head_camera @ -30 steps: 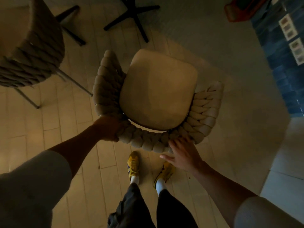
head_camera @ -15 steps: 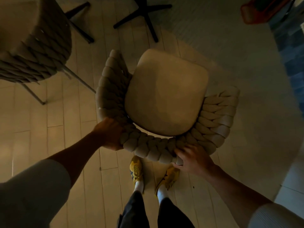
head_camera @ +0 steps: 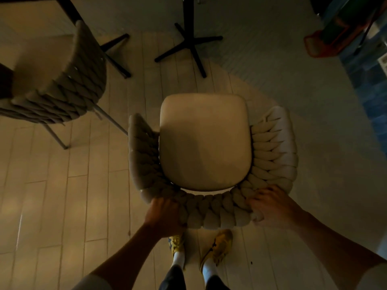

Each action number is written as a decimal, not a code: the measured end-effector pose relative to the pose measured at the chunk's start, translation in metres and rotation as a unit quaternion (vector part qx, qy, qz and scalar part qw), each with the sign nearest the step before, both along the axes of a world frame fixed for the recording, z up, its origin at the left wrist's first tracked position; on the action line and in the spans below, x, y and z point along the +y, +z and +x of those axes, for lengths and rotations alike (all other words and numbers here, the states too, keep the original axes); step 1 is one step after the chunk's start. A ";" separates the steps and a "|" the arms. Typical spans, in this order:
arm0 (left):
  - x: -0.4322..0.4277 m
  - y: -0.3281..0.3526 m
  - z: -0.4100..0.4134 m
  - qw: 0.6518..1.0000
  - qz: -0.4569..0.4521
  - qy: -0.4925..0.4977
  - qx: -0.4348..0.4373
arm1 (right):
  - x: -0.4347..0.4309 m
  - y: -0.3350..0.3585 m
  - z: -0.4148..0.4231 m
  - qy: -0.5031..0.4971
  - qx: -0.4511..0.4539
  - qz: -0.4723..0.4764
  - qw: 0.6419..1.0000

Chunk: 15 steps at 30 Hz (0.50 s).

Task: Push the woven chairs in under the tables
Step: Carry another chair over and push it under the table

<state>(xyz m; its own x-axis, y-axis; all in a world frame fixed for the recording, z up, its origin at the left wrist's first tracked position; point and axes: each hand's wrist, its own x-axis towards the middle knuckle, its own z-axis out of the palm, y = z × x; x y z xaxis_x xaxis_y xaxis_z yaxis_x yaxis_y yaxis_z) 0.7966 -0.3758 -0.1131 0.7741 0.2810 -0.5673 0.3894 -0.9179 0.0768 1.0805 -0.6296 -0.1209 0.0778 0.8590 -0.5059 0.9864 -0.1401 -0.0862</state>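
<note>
A beige woven chair [head_camera: 204,143] with a padded seat and thick braided back stands right in front of me, seen from above. My left hand [head_camera: 164,216] grips the left end of the braided backrest. My right hand [head_camera: 270,206] grips the right end of the same backrest, fingers curled over the weave. The chair's open front faces a black cross-shaped table base [head_camera: 189,43] a short way ahead. A second woven chair [head_camera: 60,80] stands at the upper left beside another black table base [head_camera: 113,51].
The floor is pale planks on the left and lighter tile on the right. An orange object [head_camera: 322,45] sits at the upper right by a blue-tiled wall [head_camera: 374,88]. My feet in yellow shoes [head_camera: 217,245] stand just behind the chair.
The chair has turned square toward the table base. My right hand went from reaching with spread fingers to gripping the backrest. My left hand kept its hold.
</note>
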 end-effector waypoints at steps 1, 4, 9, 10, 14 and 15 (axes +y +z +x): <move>-0.008 0.001 0.002 1.000 -0.005 0.017 -0.007 | 0.000 -0.001 0.007 0.007 -0.008 -0.016 1.000; -0.025 0.003 0.006 0.999 -0.005 0.038 0.006 | 0.002 0.002 0.025 0.024 -0.014 -0.029 0.999; -0.030 0.005 0.017 0.999 -0.002 0.033 0.011 | 0.008 0.010 0.038 0.021 -0.024 -0.042 0.999; -0.029 0.004 0.018 0.999 0.002 0.034 0.010 | 0.009 0.010 0.037 0.016 -0.027 -0.046 0.998; -0.028 0.000 0.018 1.000 0.005 0.027 0.010 | 0.006 0.009 0.032 -0.010 -0.014 -0.056 0.998; -0.027 0.000 0.018 1.000 0.002 0.027 0.008 | 0.006 0.009 0.032 -0.018 -0.011 -0.055 0.998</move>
<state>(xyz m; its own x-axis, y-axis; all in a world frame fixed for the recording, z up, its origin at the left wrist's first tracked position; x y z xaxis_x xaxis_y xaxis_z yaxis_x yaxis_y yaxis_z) 0.8150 -0.4025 -0.1126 0.7487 0.3231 -0.5788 0.4387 -0.8961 0.0672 1.1122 -0.6238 -0.1121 0.1196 0.7945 -0.5954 0.9820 -0.1830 -0.0470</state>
